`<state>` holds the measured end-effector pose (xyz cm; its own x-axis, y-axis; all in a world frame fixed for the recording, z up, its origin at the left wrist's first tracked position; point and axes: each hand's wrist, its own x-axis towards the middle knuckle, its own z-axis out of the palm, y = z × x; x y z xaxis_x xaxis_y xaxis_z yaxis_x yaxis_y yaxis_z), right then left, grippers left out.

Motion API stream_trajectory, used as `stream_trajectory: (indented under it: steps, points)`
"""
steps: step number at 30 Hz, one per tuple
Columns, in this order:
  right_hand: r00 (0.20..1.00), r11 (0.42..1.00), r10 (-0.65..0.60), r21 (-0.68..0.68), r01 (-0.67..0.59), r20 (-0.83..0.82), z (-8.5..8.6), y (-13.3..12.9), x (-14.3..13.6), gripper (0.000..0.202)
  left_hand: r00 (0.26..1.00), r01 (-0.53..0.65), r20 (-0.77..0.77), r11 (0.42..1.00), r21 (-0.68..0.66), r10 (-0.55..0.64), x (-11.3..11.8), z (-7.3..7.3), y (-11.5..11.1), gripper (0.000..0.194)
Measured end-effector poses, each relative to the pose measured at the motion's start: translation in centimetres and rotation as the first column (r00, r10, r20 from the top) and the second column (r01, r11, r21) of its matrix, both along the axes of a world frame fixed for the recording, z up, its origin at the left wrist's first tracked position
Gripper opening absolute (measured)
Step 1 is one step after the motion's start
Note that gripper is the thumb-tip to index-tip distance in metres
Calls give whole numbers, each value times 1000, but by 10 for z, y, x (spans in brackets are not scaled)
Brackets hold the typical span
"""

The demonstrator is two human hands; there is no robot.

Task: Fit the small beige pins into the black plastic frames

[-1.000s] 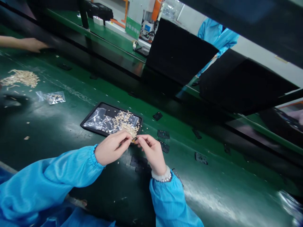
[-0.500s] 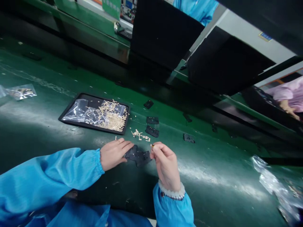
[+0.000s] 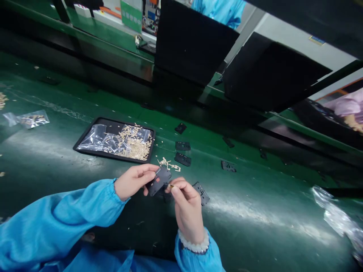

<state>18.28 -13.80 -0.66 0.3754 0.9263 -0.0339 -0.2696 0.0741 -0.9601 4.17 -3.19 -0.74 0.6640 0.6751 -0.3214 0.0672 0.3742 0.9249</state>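
Observation:
My left hand point(image 3: 133, 181) is closed on the edge of a flat black plastic plate point(image 3: 160, 182) with small cut-outs, held tilted. Thumb on top, fingers partly hidden beneath it. My right hand point(image 3: 187, 200), with a beaded bracelet at the wrist, pinches a small thin piece point(image 3: 171, 185), yellowish and dark, at the plate's right edge. Its kind is too small to make out. Another black plate point(image 3: 201, 193) lies on the bench, partly behind my right hand. Something dark under the held plate is mostly hidden. Just beyond lie several loose pale strips point(image 3: 167, 163).
A black tray point(image 3: 85, 150) holds clear plastic bags and many pale strips. Several black plates point(image 3: 183, 158) lie scattered on the green bench point(image 3: 255, 192). Plastic bags point(image 3: 34, 119) rest at far left and right. Black panels point(image 3: 195, 41) stand behind; two other people are partly visible.
My left hand now holds up a black plate instead of resting on the plates. My right hand has moved left to its edge. Another plate now shows right of my right hand.

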Motion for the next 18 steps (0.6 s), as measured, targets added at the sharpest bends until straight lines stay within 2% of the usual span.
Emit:
stream_trajectory:
  steps: [2, 4, 6, 9, 11, 12, 13, 15, 17, 18]
  points:
    - [999, 999, -12, 34, 11, 29, -1, 3, -2, 7, 998, -37, 53, 999, -12, 38, 0, 3, -3, 38]
    - [999, 1000, -17, 25, 16, 50, -1, 5, -2, 7, 997, -21, 75, 999, 26, 19, -3, 7, -3, 26]
    - [1000, 999, -28, -24, 28, 2, 0, 6, -2, 9, 993, 66, 99, 996, 56, -71, -9, 11, -1, 19]
    - [980, 992, -92, -104, 74, -175, 4, 7, -5, 13, 963, 177, 182, 976, 130, -199, -16, 12, 3, 26]
    - [957, 988, -115, -128, 83, -268, 8, 8, -10, 15, 958, 102, 240, 971, 217, -154, -14, 8, 4, 21]
    - [951, 989, -105, -127, 70, -292, 10, 8, -14, 16, 955, 16, 284, 973, 230, -83, -12, 6, 4, 13]
    - [949, 991, -82, -123, 47, -304, 11, 9, -17, 18, 940, -74, 341, 980, 186, 6, -9, 4, 4, 4]
    - [951, 993, -26, -116, -10, -308, 14, 9, -24, 20, 866, -181, 460, 980, -81, 198, -1, 1, 4, 11]
    - [956, 991, 13, -125, -52, -293, 15, 9, -30, 22, 769, -126, 536, 905, -407, 348, 6, 1, 2, 18]
    - [960, 989, 24, -135, -63, -278, 15, 10, -33, 23, 733, -72, 553, 853, -517, 396, 9, 1, 1, 20]
